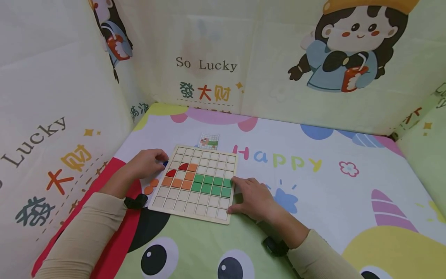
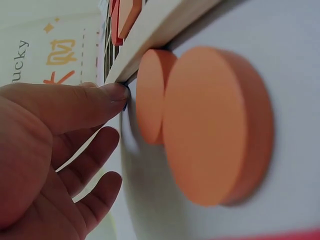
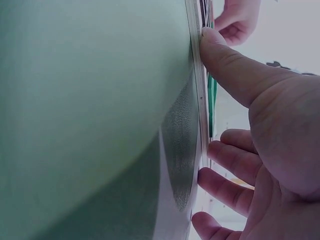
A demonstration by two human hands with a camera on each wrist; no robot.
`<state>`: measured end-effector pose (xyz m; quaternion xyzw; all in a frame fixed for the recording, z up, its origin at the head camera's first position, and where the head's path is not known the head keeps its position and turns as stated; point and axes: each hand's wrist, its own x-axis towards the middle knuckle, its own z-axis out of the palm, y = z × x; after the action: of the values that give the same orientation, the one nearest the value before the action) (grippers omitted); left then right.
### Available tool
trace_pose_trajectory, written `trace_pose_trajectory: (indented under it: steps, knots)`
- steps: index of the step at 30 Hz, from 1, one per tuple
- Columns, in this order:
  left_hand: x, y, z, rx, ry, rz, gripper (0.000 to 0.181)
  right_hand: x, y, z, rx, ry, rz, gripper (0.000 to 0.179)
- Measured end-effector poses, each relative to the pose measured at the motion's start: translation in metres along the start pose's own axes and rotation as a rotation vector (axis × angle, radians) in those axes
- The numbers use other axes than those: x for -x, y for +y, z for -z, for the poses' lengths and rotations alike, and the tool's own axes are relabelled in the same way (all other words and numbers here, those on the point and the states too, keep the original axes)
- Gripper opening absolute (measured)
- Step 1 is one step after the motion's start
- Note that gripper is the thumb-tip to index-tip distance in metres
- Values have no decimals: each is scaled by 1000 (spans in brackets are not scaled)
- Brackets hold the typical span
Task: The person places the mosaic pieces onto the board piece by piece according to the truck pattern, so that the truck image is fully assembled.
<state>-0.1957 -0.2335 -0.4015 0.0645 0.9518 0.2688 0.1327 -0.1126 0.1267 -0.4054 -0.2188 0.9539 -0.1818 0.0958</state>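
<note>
A wooden grid board lies on the table, with green square tiles, orange square tiles and two red quarter-round tiles in its cells. At its left edge my left hand pinches a small dark blue piece between thumb and fingers, mostly covered in the left wrist view. Two orange round discs lie beside the board, just below that hand. My right hand rests along the board's right edge, thumb and fingertips touching the rim, fingers spread.
Behind the board lies a small picture card showing a coloured grid pattern. A printed cloth with cartoon figures covers the table. Patterned sheets rise as walls at the back and sides.
</note>
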Motion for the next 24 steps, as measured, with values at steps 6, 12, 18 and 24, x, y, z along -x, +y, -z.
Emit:
trace_pose_trajectory:
  steps: [6, 12, 18, 24]
  knots:
    - [1, 0, 0, -10, 1, -6, 33, 0, 0, 0, -2, 5, 6, 92]
    - [6, 0, -1, 12, 6, 0, 30, 0, 0, 0, 2, 6, 7, 92]
    - [7, 0, -2, 5, 39, 5, 28, 0, 1, 0, 5, 6, 8, 92]
    - [6, -1, -4, -23, 72, -1, 16, 0, 1, 0, -1, 7, 11, 91]
